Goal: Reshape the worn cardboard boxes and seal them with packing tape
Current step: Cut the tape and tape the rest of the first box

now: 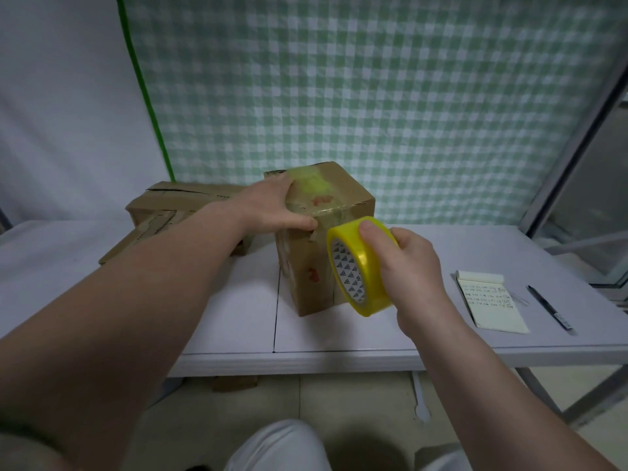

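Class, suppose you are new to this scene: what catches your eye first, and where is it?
The bright yellow roll of packing tape stands out most, gripped by the right hand mid-view, just in front of the upright brown cardboard box on the white table. The left hand presses on that box's top, and a green-and-white checked cloth fills the background.

The tabletop [217, 300] is open at near left and in the strip between the box [339, 205] and the notepad [489, 300]. The box stands mid-table, the left hand [268, 205] on its top and the right hand [407, 263] with the tape [360, 266] crowding its near right side. A second box [176, 202] blocks the far left. A pen [548, 309] lies right of the notepad.
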Available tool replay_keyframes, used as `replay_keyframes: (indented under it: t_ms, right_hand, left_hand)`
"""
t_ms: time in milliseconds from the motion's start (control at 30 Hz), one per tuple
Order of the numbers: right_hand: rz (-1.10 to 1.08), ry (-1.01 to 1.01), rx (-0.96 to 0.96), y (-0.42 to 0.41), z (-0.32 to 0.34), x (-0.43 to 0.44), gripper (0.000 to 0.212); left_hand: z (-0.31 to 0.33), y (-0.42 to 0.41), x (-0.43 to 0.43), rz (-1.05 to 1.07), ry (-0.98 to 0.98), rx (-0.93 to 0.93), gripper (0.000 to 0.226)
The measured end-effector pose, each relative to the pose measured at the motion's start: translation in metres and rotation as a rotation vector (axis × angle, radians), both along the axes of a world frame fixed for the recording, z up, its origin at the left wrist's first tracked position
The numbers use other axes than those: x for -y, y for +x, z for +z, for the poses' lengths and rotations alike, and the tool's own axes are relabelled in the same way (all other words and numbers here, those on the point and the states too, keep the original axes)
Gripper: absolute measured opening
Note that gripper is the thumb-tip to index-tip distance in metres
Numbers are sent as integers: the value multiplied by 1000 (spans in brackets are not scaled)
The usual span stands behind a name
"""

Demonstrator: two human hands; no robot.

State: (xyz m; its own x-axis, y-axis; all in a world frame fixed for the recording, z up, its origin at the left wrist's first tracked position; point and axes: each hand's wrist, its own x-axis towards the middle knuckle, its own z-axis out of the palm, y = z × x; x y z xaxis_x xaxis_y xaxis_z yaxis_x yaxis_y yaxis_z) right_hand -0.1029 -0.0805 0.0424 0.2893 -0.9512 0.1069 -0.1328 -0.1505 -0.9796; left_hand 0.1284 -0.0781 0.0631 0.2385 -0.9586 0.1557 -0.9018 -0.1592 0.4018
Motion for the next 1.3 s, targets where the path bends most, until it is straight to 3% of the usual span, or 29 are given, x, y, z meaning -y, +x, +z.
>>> replay_keyframes:
  t_ms: [300,567,800,967,1100,1133,1233,1300]
  right_hand:
    - [-5,-65,-53,-16,-11,-2,62]
    - [-58,-112,-127,-22,-36,-6,48]
    - [-85,5,-195,-22,-74,-1,51]
    - [-94,-6,-213,-18,-83,2,50]
    - [-94,-1,-226,-14,-86,3,49]
    - [-94,-7,-233,-14,-86,4,49]
    - [-92,-14,-263,-11,-90,4,49]
    - [-83,-13,-267,-8,-92,2,49]
  left_hand:
    - [5,-12,-1,-9,23,47,66]
    - [10,-23,-8,12,30,16,75]
    - [16,-29,-7,6,91,-26,77]
    - [27,-22,-1,-62,260,-186,91]
    - [41,-14,3,-7,350,-294,125]
    - [44,-13,6,20,338,-307,118]
    - [45,-13,20,112,223,-228,64]
    - [38,-18,32,198,183,-29,60]
